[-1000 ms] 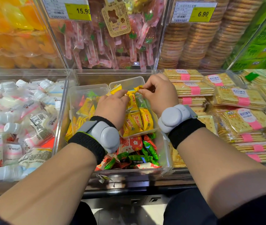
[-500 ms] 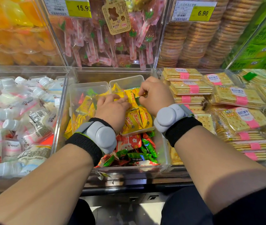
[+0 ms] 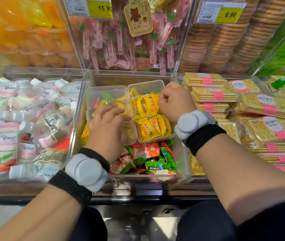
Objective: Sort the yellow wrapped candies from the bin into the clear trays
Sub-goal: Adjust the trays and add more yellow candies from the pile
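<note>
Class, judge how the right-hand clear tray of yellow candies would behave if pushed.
The right clear tray looks thin-walled, so probably flexes. It seems to rest on red and green candies, so may tilt or slide. Filled with yellow candies, it likely resists light pushes.

Bright even store light, glare on clear plastic, wide-angle bending at edges, slight motion blur
</note>
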`<action>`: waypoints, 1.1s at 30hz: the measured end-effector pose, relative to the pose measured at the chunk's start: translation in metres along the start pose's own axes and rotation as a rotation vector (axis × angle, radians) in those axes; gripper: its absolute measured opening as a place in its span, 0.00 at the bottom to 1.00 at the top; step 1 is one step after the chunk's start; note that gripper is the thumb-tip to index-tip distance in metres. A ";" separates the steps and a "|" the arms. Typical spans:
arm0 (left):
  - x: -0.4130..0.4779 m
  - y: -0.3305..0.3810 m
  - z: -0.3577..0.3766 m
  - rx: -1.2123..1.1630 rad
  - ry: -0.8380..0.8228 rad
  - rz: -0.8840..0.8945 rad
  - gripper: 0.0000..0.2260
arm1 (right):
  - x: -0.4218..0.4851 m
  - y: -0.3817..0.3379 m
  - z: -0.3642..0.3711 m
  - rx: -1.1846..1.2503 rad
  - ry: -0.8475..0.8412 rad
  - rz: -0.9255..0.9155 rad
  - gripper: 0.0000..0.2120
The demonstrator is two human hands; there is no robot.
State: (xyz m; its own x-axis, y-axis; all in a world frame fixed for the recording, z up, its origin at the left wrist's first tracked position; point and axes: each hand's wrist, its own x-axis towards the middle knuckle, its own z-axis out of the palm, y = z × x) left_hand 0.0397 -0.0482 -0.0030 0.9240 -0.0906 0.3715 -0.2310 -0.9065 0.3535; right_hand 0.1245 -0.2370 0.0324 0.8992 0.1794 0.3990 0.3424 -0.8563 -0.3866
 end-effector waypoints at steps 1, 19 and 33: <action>-0.005 -0.003 -0.002 -0.003 0.008 -0.021 0.17 | 0.000 -0.001 -0.001 0.013 0.014 0.005 0.08; -0.046 -0.028 -0.043 -0.072 -0.012 0.006 0.06 | -0.016 -0.040 -0.022 -0.017 -0.231 -0.108 0.10; -0.056 -0.052 -0.062 0.193 -0.095 -0.012 0.05 | -0.088 -0.108 0.032 0.015 -0.465 -0.457 0.08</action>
State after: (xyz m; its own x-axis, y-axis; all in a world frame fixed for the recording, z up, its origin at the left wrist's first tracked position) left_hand -0.0188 0.0296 0.0107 0.9530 -0.1094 0.2824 -0.1656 -0.9690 0.1833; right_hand 0.0170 -0.1447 0.0123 0.6849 0.7177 0.1261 0.7192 -0.6379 -0.2756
